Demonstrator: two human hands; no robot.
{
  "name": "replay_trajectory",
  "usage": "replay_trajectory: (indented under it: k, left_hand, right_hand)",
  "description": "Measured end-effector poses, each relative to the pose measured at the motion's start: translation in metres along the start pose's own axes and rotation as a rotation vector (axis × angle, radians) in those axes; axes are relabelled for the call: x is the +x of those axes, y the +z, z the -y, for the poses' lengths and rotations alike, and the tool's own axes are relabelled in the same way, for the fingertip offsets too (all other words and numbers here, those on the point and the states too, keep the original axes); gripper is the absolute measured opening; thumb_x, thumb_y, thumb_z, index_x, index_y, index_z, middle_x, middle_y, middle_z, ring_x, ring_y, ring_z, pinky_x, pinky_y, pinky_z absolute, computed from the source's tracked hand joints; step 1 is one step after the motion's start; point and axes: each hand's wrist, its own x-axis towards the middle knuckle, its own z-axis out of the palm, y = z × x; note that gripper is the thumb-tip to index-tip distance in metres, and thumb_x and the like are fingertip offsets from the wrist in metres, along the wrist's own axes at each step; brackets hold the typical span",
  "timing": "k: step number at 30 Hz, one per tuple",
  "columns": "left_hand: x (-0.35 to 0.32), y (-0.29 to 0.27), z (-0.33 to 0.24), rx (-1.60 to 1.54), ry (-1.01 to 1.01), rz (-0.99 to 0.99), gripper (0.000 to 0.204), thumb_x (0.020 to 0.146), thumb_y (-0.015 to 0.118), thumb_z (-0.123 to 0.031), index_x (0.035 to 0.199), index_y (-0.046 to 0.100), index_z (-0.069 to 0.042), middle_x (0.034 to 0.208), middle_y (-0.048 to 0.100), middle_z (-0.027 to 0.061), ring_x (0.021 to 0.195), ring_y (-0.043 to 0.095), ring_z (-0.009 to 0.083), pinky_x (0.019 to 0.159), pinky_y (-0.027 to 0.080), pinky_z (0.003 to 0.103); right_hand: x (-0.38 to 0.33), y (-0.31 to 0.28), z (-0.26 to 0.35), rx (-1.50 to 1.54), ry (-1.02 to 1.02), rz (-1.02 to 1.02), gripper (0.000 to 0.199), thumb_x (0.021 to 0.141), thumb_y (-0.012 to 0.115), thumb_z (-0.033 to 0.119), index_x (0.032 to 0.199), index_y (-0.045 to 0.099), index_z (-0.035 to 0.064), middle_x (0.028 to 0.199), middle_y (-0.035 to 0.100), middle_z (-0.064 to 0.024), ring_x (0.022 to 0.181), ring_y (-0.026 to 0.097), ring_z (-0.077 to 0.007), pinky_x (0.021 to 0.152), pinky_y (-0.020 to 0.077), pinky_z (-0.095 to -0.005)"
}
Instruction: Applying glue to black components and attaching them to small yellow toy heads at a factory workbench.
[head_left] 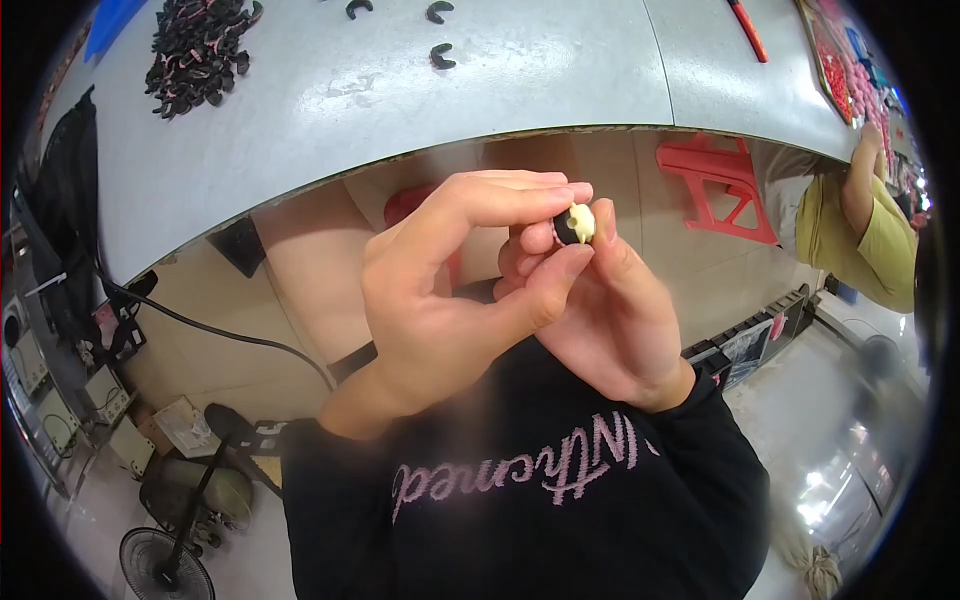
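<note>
By the table [540,90], I see left hand [425,275] and right hand [622,315] pinching one cream-black piece [576,225], apparently unfinished, black arcs [441,57] remaining loose.

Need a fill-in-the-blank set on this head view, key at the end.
1. The small piece held by the left hand and right hand has two main colours, cream and ____.
2. Apart from the pile, ____ loose black curved pieces show.
3. The fan shows at the picture's lower ____.

Missing words: black; three; left.
</note>
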Motion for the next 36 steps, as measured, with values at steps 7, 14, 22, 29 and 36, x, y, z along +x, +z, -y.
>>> replay_trajectory:
  k: [7,14,22,29,36]
  left_hand:
    - [0.003,-0.007,-0.005,-0.252,-0.244,0.076,0.022,0.071,0.067,0.006,0.094,0.064,0.004,0.097,0.067,0.0154,0.094,0.064,0.0214,0.081,0.051,0.028]
    - [0.009,-0.004,-0.015,-0.498,-0.575,0.052,0.016,0.082,0.057,0.006,0.096,0.065,0.004,0.096,0.067,0.0130,0.086,0.062,0.0151,0.068,0.050,0.024]
    - [0.010,-0.010,-0.005,-0.227,0.073,0.242,0.033,0.077,0.073,-0.014,0.097,0.055,0.005,0.096,0.064,0.0236,0.075,0.060,0.0204,0.068,0.052,0.029]
    - [0.005,-0.012,-0.014,-0.179,0.359,0.323,0.035,0.068,0.080,-0.010,0.089,0.054,0.002,0.089,0.064,0.0197,0.084,0.060,0.0291,0.077,0.051,0.037]
    - [0.000,-0.022,-0.035,-0.023,0.321,0.446,0.025,0.072,0.072,-0.003,0.089,0.054,0.003,0.089,0.064,0.0223,0.087,0.064,0.0353,0.077,0.053,0.043]
  right_hand:
    - [-0.001,-0.003,0.003,-0.055,-0.063,0.025,0.038,0.098,0.041,0.031,0.111,0.058,-0.0007,0.111,0.057,-0.0060,0.106,0.049,-0.0147,0.095,0.0355,-0.0327]
    - [-0.001,-0.007,0.004,-0.068,-0.066,-0.014,0.039,0.098,0.042,0.031,0.111,0.058,-0.0016,0.107,0.059,-0.0057,0.099,0.049,-0.0149,0.094,0.0362,-0.0338]
    - [-0.010,0.001,0.011,-0.374,-0.108,0.051,0.035,0.096,0.047,0.027,0.106,0.059,-0.0049,0.103,0.061,-0.0121,0.099,0.052,-0.0191,0.090,0.0403,-0.0337]
    - [-0.013,0.004,0.021,-0.802,-0.217,0.273,0.021,0.082,0.066,0.006,0.096,0.063,-0.0083,0.100,0.054,-0.0153,0.091,0.049,-0.0222,0.082,0.0397,-0.0328]
    - [-0.012,-0.001,0.017,-0.877,-0.378,0.365,0.027,0.074,0.075,0.010,0.091,0.064,-0.0080,0.090,0.053,-0.0151,0.072,0.050,-0.0200,0.060,0.0399,-0.0297]
